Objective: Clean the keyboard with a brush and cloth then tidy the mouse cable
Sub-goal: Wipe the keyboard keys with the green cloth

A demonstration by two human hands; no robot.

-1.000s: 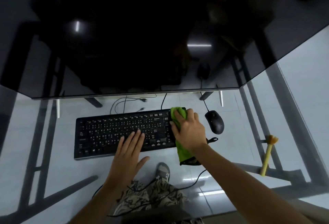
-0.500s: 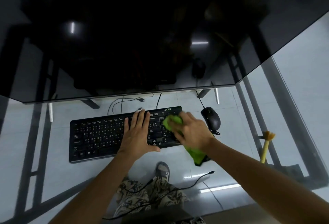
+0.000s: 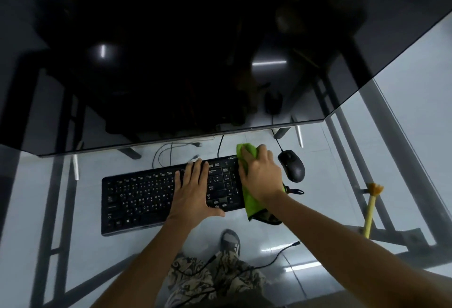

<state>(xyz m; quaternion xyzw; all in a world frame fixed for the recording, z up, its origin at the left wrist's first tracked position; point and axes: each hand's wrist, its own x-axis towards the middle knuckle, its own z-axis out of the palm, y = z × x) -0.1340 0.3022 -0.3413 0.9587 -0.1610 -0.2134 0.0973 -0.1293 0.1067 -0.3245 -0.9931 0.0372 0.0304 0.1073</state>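
A black keyboard [image 3: 139, 196] lies on a glass desk [image 3: 342, 200] below a dark monitor. My left hand [image 3: 193, 189] rests flat on the keys right of the middle, fingers spread. My right hand [image 3: 260, 173] presses a green cloth [image 3: 249, 206] onto the keyboard's right end; the cloth's upper corner sticks out past my fingers and its tail hangs over the front edge. Just right of that hand sits a black mouse [image 3: 293, 165], its cable [image 3: 277, 141] running back under the monitor. A yellow brush [image 3: 371, 207] lies far right.
The large dark monitor [image 3: 171, 62] overhangs the back of the desk. Loose cables [image 3: 168, 151] curl behind the keyboard. Through the glass I see my patterned trousers, a shoe [image 3: 230, 241], another cable [image 3: 276, 256] and the desk frame.
My right hand has swept the cloth left across the number pad and back up to the keyboard's right end. My left hand moved up from the front edge onto the keys.
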